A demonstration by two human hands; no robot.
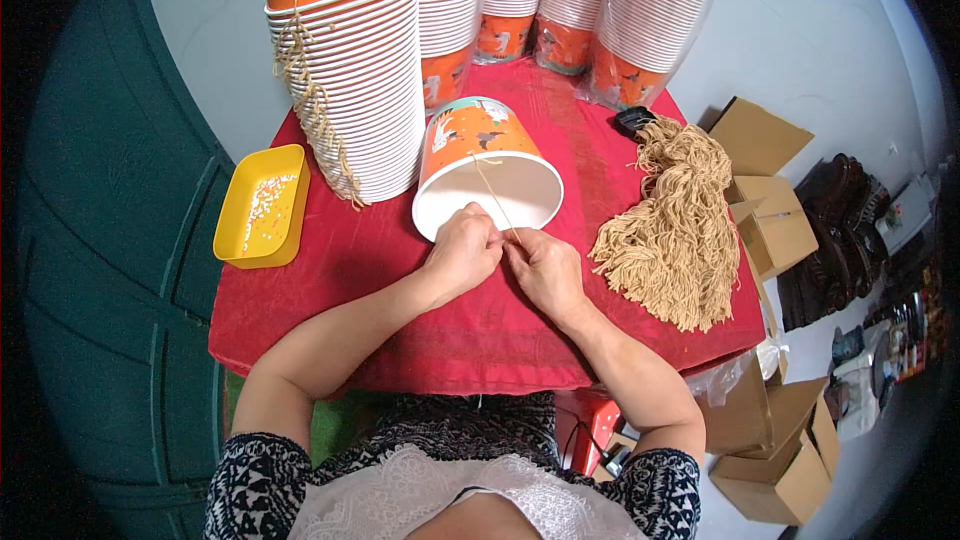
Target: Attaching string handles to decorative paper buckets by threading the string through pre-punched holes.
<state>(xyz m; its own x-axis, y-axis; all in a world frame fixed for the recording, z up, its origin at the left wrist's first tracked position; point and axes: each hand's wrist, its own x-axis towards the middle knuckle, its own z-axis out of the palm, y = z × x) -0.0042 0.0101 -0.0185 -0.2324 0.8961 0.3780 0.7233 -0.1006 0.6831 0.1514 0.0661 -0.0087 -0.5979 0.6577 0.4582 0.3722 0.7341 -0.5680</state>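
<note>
An orange paper bucket (470, 135) with a white inside lies on its side in the middle of the table, its mouth turned toward me. A tan string (492, 188) runs from its upper rim down to my fingers. Just in front of the mouth, my left hand (466, 247) is closed, its fingertips pinched together by the string's lower part. My right hand (545, 265) is closed beside it, thumb and forefinger on the string end. Both hands nearly touch. A thick bundle of tan strings (675, 230) lies to the right of my right hand.
A tall stack of nested buckets (350, 90) with tan strings hanging down its side stands at left. More wrapped stacks (655, 10) line the back. A yellow tray (290, 225) of small white and orange pieces sits at the red table's (330, 285) left edge. Cardboard boxes (780, 230) stand at right.
</note>
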